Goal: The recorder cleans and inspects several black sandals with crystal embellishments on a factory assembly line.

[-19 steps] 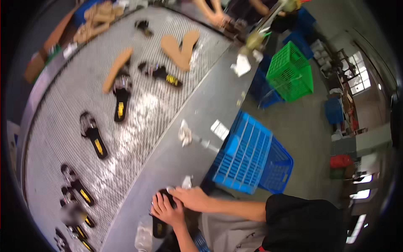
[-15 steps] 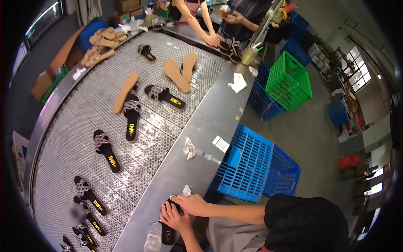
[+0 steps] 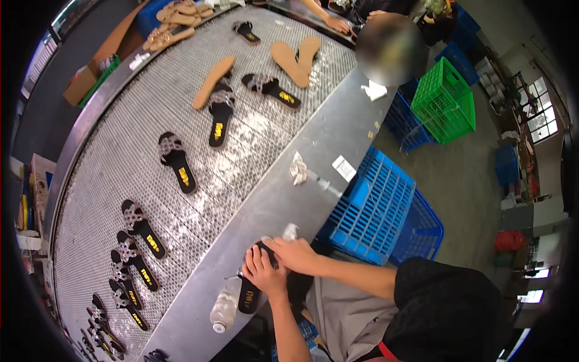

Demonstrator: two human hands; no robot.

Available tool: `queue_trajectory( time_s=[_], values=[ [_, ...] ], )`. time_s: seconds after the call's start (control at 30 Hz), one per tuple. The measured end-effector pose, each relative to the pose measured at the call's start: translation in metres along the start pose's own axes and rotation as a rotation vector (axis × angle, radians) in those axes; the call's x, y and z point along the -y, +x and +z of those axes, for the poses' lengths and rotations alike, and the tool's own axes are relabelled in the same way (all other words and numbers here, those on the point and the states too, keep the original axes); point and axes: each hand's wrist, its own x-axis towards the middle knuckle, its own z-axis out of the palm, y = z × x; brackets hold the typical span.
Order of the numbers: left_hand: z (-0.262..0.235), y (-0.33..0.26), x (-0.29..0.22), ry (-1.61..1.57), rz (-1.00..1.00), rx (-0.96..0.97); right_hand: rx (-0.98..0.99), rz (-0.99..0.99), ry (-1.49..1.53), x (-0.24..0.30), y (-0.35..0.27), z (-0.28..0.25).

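A black slide sandal [image 3: 249,295] with yellow lettering on its insole lies along the near edge of the metal table [image 3: 241,226]. My left hand [image 3: 264,273] wraps over its strap area, fingers bent. At the toe end, my right hand [image 3: 295,254] grips the sandal with curled fingers. Something small and pale shows at that hand's fingertips, too small to make out. A crumpled white tissue [image 3: 291,232] is just beyond my right hand. Beside the sandal, next to my left hand, lies a clear plastic bottle [image 3: 224,309] with a white cap. My hands hide the strap.
A perforated conveyor surface [image 3: 199,205] carries several black sandals [image 3: 178,166] and tan soles [image 3: 214,81]. Tan sandals [image 3: 175,36] lie at the far left. Another tissue [image 3: 298,169] and a white label [image 3: 344,169] are on the table. Blue crates [image 3: 374,205] and green crates [image 3: 443,99] stand right. A co-worker's hand [image 3: 336,24] shows far off.
My view has swung down and left, so the scene sits higher and further right, with more sandals at the lower left. Both hands stay on the sandal; the bottle shows more fully.
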Motion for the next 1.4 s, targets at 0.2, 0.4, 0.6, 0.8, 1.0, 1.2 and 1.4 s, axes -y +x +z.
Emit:
queue_trajectory(
  time_s=[0.2,0.4,0.6,0.8,1.0,1.2,1.4],
  values=[
    [0.001,0.005,0.002,-0.004,-0.025,0.031,0.028,0.052,-0.017,0.001,-0.014,0.010],
    [0.003,0.015,0.001,-0.009,-0.053,0.020,0.090,0.108,-0.040,0.002,-0.004,-0.007],
    [-0.002,0.010,0.007,0.003,-0.056,0.036,0.052,0.044,-0.003,0.006,0.006,-0.001],
    [-0.007,0.010,0.009,-0.006,-0.045,0.049,0.081,0.065,-0.015,0.016,0.001,-0.001],
    [-0.010,0.006,0.010,-0.008,-0.047,0.052,0.091,0.066,0.011,0.019,-0.009,-0.004],
    [-0.009,0.009,0.015,0.001,-0.038,0.030,0.055,0.052,0.044,0.024,0.001,-0.001],
    [-0.016,0.005,0.014,-0.017,-0.041,0.036,0.079,0.098,0.046,0.028,-0.005,-0.006]
  ],
)
